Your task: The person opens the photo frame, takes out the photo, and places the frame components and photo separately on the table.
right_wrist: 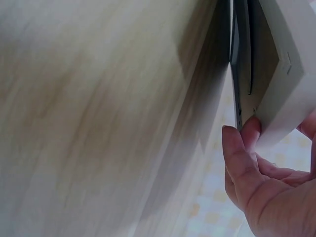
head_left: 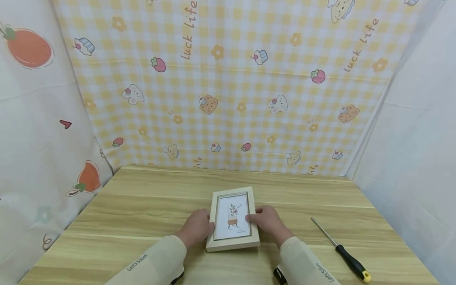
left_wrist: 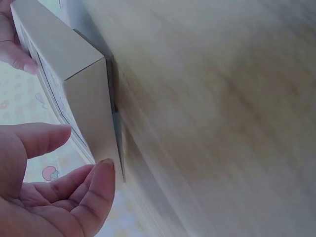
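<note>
A cream picture frame (head_left: 233, 243) with a flower-pot print behind its front lies face up near the table's middle, partly raised off the wood. My left hand (head_left: 197, 227) is at its left side; in the left wrist view the curled fingertips (left_wrist: 102, 165) touch the frame's side (left_wrist: 91, 106), the thumb close to its front edge. On the opposite side my right hand (head_left: 268, 221) grips the frame, thumb over the front and fingers (right_wrist: 239, 148) curled behind the edge. The right wrist view shows part of the frame's back, with a dark panel (right_wrist: 242, 49) standing out from it.
A screwdriver (head_left: 349, 259) with a black and yellow handle lies on the wooden table (head_left: 160, 202) to the right. Behind the table hangs a yellow checked cloth (head_left: 228, 87). White cloths (head_left: 417, 130) close off both sides.
</note>
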Tool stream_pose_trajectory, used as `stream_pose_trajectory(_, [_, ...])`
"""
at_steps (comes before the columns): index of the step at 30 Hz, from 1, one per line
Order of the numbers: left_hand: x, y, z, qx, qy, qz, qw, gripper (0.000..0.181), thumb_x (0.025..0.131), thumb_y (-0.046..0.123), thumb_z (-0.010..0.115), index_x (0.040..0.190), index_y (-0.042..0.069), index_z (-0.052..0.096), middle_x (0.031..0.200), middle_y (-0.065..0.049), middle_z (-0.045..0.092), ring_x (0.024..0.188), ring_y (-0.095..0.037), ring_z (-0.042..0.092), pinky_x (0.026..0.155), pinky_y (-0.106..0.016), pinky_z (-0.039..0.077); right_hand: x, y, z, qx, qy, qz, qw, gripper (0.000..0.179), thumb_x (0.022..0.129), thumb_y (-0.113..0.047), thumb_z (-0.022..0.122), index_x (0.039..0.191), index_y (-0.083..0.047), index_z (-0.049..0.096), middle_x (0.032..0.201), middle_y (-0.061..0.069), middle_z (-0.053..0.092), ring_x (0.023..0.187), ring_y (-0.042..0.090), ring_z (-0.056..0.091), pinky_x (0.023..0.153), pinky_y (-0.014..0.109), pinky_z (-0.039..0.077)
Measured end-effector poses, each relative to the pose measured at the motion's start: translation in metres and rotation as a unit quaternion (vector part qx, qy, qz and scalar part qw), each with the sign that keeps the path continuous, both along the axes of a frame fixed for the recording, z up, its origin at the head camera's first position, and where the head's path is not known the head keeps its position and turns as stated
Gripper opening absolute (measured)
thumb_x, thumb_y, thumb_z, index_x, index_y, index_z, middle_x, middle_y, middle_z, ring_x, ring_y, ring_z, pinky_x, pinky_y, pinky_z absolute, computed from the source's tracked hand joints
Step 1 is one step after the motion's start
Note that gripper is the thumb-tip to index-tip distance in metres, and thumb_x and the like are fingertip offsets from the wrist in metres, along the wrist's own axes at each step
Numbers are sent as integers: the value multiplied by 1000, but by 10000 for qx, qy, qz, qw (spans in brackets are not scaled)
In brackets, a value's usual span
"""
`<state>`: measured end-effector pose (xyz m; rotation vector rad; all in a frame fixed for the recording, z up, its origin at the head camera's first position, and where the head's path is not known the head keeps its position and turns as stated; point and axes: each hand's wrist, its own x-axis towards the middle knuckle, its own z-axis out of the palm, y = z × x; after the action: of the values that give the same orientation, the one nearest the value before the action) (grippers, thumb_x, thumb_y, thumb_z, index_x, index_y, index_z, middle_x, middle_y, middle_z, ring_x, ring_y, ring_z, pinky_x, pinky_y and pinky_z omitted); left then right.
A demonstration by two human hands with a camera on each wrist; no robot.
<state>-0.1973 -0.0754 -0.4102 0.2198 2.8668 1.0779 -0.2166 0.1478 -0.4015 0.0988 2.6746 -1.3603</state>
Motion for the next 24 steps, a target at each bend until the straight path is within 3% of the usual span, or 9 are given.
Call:
stream_pose_trajectory(6, [-1, 4, 6, -143, 153, 8, 9998, 14, 87, 6, 66, 93, -4, 59, 73, -4, 53, 63, -16, 47, 56, -28, 42, 1, -3, 2, 5, 168, -54, 9998, 33, 82, -18, 73, 100, 8, 66, 85, 9, 64, 76, 19, 56, 66, 30, 47])
stream_pose_trajectory(9, [0, 8, 10, -130, 292, -73, 9995, 13, 84, 4, 68, 88, -3, 58, 70, -4, 51, 62, -16, 46, 56, -28, 41, 1, -4, 2, -66, 212, -90, 9997, 31, 82, -18, 73, 99, 7, 66, 84, 8, 64, 74, 18, 56, 64, 28, 46])
stream_pose_trajectory(15, [3, 15, 17, 62, 98, -275, 9996, 12, 83, 2, 68, 88, -2, 57, 70, -4, 50, 64, -17, 46, 58, -28, 40, 4, -8, 3, -441, 184, -105, 9988, 31, 82, -16, 73, 102, 7, 66, 83, 6, 66, 72, 14, 58, 63, 27, 49])
stream_pose_trajectory(24, [1, 20, 14, -106, 138, -415, 9990, 11, 83, 2, 67, 82, 0, 57, 68, -3, 49, 63, -16, 45, 57, -27, 38, 9, -11, 12, -950, 290, -57, 9950, 39, 84, -11, 69, 114, 13, 61, 95, 15, 70, 81, 18, 65, 77, 38, 55])
